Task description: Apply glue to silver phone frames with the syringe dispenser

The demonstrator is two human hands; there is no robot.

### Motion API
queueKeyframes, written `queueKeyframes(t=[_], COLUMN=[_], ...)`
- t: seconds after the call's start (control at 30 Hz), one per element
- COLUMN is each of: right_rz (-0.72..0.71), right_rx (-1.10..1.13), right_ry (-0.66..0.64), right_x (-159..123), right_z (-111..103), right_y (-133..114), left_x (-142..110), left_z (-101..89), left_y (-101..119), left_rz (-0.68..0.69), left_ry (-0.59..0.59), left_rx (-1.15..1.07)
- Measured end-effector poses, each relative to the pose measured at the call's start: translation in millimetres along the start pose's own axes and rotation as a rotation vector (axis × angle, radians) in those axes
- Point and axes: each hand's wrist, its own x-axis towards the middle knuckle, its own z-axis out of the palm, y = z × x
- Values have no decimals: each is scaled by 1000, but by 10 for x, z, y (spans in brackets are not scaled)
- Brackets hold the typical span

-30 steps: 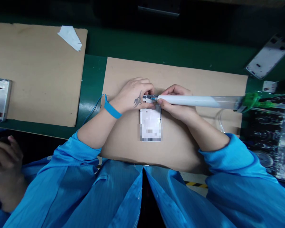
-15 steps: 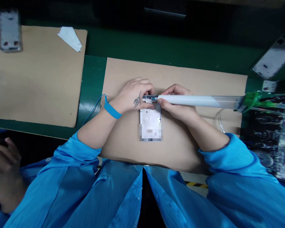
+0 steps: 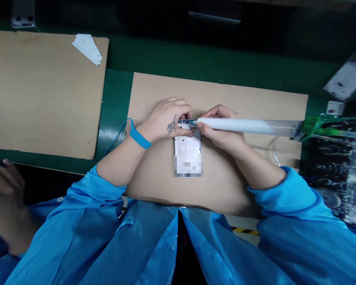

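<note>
Over the card (image 3: pixel 255 94), the frame (image 3: pixel 187 148) is pinched at its far end by L hand (image 3: pixel 170 118), & the syringe (image 3: pixel 243 125) is pinched near its tip (image 3: pixel 192 122) by R hand (image 3: pixel 224 137), w/ this tip being pointed to same end.

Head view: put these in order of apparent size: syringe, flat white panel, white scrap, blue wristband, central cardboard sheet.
1. Central cardboard sheet
2. Syringe and flat white panel: too close to rank; the syringe looks longer, the panel wider and partly covered.
3. White scrap
4. Blue wristband
</note>
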Motion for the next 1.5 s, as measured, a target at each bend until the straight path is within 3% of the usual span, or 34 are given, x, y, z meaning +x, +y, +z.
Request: queueKeyframes(t=[0.57,0.87,1.4,1.5], right_rz=[6,-58,70,12], right_rx=[7,35,73,86], right_ry=[-35,-65,-51,-85], right_x=[6,8,-31,-94], right_z=[-1,20,-24,-65], right_y=[7,21,11,28], left_x=[-10,-9,-26,-58], left_z=[9,13,16,-40], left_y=[-5,-4,-21,-67], left_rz=[-4,4,9,-44], left_ry=[-7,0,5,48], left_rx=[28,27,33,47])
